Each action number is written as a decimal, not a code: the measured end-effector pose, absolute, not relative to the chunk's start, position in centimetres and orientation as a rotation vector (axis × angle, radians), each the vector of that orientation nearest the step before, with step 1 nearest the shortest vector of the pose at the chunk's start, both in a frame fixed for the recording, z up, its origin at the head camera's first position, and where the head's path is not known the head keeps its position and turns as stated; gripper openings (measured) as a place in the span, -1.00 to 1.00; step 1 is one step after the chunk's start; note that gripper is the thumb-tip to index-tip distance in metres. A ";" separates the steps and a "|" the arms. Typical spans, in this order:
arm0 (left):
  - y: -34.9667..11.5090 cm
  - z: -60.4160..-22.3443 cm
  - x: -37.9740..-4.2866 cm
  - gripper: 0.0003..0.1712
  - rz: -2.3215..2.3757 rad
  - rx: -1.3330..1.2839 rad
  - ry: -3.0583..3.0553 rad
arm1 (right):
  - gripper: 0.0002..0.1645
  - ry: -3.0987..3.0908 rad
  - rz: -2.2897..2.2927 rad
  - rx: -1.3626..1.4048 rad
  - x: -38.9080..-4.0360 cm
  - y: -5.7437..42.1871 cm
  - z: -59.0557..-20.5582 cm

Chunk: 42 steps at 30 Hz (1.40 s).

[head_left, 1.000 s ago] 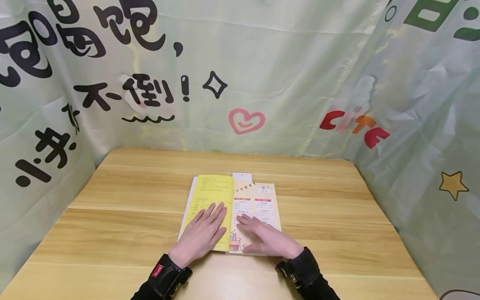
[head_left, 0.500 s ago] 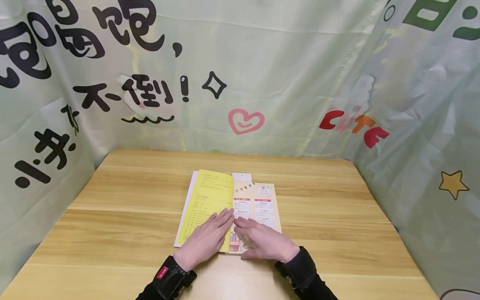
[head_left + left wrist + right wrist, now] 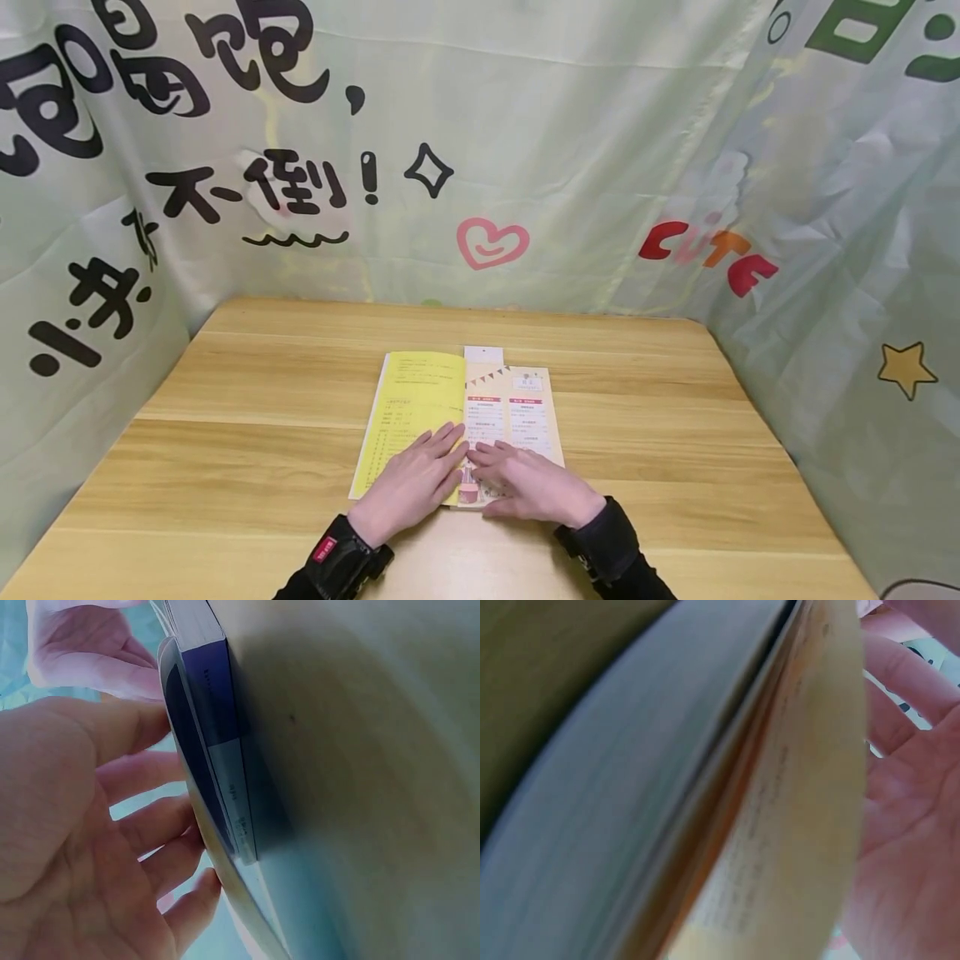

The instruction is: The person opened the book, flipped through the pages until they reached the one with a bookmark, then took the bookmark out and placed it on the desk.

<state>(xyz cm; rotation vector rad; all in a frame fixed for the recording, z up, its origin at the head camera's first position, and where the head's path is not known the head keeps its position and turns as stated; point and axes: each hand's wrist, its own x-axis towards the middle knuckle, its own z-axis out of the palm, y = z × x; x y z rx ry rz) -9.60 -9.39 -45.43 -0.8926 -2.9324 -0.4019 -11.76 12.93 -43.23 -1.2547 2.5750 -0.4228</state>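
Observation:
An open book (image 3: 525, 425) lies on the table, with a yellow left page (image 3: 420, 383) and a printed, illustrated right page. My left hand (image 3: 416, 485) rests along the yellow page close to the fold, fingers extended. Just across the fold, my right hand (image 3: 536, 485) lies on the lower part of the right page, fingers fairly straight. The fingertips of both hands are near each other. In the left wrist view the blue spine (image 3: 217, 712) stands beside a bowed cover under the left fingers. The right wrist view shows the thick page block (image 3: 630, 787) and slightly lifted upper leaves.
A white tab (image 3: 483, 354) sticks out beyond the book's top edge. The wooden table (image 3: 660, 400) stretches out on both sides of the book. A printed cloth (image 3: 585, 142) hangs behind the table and along its sides.
My left hand has slid rightward from the middle of the yellow page to the fold. That page rose at its top, then settled flatter. My right hand has shifted slightly nearer me.

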 end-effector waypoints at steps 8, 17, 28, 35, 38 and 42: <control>-9.5 -45.1 -9.3 -0.24 -0.415 -0.917 -2.960 | -0.49 2.572 -0.470 -1.217 -11.7 13.8 -43.3; -9.3 -44.9 -9.2 -0.08 -0.372 -0.938 -2.965 | -0.52 2.567 -0.507 -1.204 -11.6 14.3 -43.2; -9.2 -44.9 -9.3 -0.19 -0.379 -0.950 -2.955 | -0.48 2.561 -0.520 -1.180 -11.6 14.5 -43.3; -9.3 -44.9 -9.2 -0.22 -0.413 -0.953 -2.958 | -0.45 2.562 -0.511 -1.199 -11.5 14.5 -43.3; -9.3 -45.0 -9.2 -0.23 -0.429 -0.952 -2.960 | -0.52 2.556 -0.525 -1.214 -11.4 14.6 -43.3; -9.3 -45.0 -9.2 -0.26 -0.444 -0.949 -2.962 | -0.56 2.539 -0.560 -1.222 -11.5 14.8 -43.1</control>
